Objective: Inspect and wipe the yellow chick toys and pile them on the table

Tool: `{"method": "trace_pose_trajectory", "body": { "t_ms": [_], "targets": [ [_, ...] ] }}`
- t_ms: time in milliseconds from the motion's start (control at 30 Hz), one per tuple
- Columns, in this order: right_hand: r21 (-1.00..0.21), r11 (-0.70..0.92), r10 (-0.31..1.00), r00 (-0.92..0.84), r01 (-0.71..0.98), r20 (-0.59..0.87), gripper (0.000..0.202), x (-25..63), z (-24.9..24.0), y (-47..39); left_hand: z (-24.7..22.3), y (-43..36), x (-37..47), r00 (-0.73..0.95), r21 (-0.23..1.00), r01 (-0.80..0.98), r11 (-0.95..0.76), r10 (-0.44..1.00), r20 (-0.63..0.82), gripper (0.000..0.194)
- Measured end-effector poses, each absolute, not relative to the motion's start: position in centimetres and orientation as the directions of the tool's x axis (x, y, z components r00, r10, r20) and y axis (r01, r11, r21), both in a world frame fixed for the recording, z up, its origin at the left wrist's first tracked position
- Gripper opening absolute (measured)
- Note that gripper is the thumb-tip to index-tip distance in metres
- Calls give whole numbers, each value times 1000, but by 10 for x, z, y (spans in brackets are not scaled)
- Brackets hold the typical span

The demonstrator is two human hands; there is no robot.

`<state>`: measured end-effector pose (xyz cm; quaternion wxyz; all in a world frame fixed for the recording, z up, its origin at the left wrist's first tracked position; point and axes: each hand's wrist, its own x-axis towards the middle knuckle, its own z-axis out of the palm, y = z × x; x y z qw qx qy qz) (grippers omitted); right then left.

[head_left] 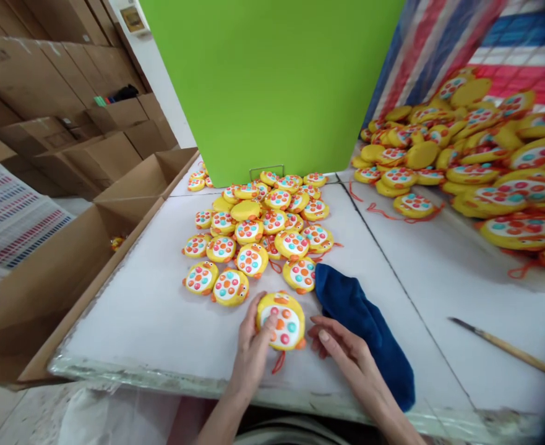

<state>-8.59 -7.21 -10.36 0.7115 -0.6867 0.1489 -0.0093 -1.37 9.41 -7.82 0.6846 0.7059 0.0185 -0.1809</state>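
Note:
My left hand [253, 343] grips a yellow duck-shaped toy [291, 318] by its left side, thumb across the front. The toy has a white belly with coloured round dots, and a red string loop [278, 363] hangs from it. Just right of the toy, apart from it, my right hand [341, 346] has loosely curved fingers and holds nothing. A dark blue cloth [369, 327] lies beside and partly behind that hand. Beyond both hands, several more duck toys [252, 259] are spread and piled on the white table [151, 309].
A tall green board [276, 86] stands behind the piled toys. To the right is a large heap of the same toys [476, 167], with a thin wooden-handled tool [508, 346] nearer me. An open cardboard box [81, 278] adjoins the table's left edge; stacked cartons [54, 80] stand behind.

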Motion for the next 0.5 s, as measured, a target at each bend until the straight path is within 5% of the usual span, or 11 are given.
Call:
{"method": "trace_pose_trajectory", "body": {
  "t_ms": [200, 367, 500],
  "targets": [
    [-980, -9, -230, 955, -197, -189, 46, -89, -112, -71, -58, 132, 53, 989, 942, -21, -335, 128, 68, 57],
    [-980, 5, -237, 952, -198, -194, 50, -88, -110, -68, -64, 152, 101, 968, 760, -85, -644, 127, 215, 65],
    [-977, 77, -246, 946, -198, -211, 49, -90, -105, -66, -83, 161, 109, 928, 637, -273, -720, -22, 373, 70]
  ]
}}
